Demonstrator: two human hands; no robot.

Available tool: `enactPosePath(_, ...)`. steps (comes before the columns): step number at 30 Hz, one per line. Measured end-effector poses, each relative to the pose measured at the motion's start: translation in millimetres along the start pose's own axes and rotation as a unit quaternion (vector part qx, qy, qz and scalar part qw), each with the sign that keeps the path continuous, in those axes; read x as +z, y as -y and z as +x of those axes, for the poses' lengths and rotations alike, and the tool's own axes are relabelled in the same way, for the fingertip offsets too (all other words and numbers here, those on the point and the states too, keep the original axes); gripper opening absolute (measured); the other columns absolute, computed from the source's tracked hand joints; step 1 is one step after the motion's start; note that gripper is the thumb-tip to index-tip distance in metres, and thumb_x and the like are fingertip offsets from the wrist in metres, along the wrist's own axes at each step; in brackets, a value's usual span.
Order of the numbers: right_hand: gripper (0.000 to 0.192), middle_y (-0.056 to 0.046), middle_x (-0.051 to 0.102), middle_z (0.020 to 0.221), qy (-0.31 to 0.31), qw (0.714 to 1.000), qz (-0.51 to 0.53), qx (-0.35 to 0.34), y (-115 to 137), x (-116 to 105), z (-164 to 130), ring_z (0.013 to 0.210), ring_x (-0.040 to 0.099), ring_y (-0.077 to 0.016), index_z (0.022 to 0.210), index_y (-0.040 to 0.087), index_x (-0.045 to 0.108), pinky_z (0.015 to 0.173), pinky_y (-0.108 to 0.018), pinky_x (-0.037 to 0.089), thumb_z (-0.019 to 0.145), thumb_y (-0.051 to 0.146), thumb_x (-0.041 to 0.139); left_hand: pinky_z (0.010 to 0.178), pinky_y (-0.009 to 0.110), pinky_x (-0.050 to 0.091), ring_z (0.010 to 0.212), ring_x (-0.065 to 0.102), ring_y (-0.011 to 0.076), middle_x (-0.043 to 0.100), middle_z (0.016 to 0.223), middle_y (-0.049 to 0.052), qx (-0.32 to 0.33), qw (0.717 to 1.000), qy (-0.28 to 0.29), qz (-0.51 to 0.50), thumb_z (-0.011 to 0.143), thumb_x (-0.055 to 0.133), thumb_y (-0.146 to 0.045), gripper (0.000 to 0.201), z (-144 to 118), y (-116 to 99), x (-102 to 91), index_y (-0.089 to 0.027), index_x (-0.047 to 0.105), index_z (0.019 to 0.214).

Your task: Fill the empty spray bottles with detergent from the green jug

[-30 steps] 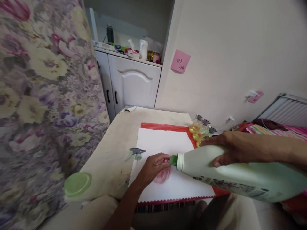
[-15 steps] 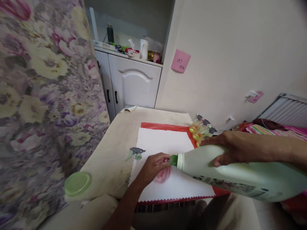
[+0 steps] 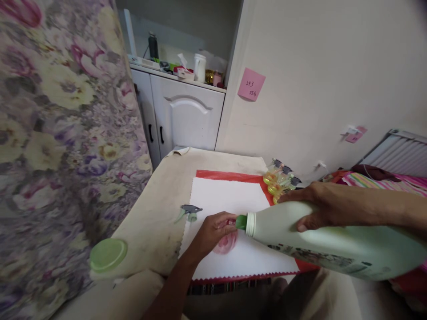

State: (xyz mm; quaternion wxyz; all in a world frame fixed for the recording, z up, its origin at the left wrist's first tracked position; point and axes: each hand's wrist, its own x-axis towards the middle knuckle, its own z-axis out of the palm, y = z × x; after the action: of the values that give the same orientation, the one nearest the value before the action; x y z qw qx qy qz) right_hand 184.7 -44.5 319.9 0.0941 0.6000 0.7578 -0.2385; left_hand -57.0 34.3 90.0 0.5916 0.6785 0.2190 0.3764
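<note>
My right hand (image 3: 315, 209) grips a large pale green jug (image 3: 333, 240), tipped on its side with its green spout toward my left hand. Closed around the neck of a small clear pinkish bottle (image 3: 225, 244) is my left hand (image 3: 216, 231). The spout sits right at the bottle's mouth; whether liquid is flowing I cannot make out. The bottle stands on a white sheet (image 3: 227, 195). A grey and green spray trigger head (image 3: 191, 212) lies at the sheet's left edge. Farther left is a round green cap (image 3: 108, 254).
Several spray bottles with yellow liquid (image 3: 274, 183) stand at the table's back right, close to the jug. Red paper (image 3: 227, 176) shows under the sheet. A flowered curtain (image 3: 73, 133) hangs left; a white cabinet (image 3: 190, 115) stands behind the cream-covered table (image 3: 156, 200).
Almost nothing differs. Both hands, the jug and the bottle keep their places, with only a very slight shift of the spout to the left.
</note>
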Motion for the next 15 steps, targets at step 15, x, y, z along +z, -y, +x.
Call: enactPosePath(15, 0.05, -0.002, 0.072, 0.104, -0.042, 0.98, 0.195, -0.021, -39, 57, -8, 0.091, 0.068, -0.0244, 0.126, 0.027, 0.057, 0.073, -0.026, 0.054, 0.08, 0.043, 0.067, 0.089, 0.033, 0.047, 0.098, 0.064, 0.0225, 0.072, 0.103, 0.006, -0.007, 1.0, -0.009, 0.019, 0.082, 0.066, -0.032, 0.024, 2, -3, -0.8, -0.019, 0.071, 0.101)
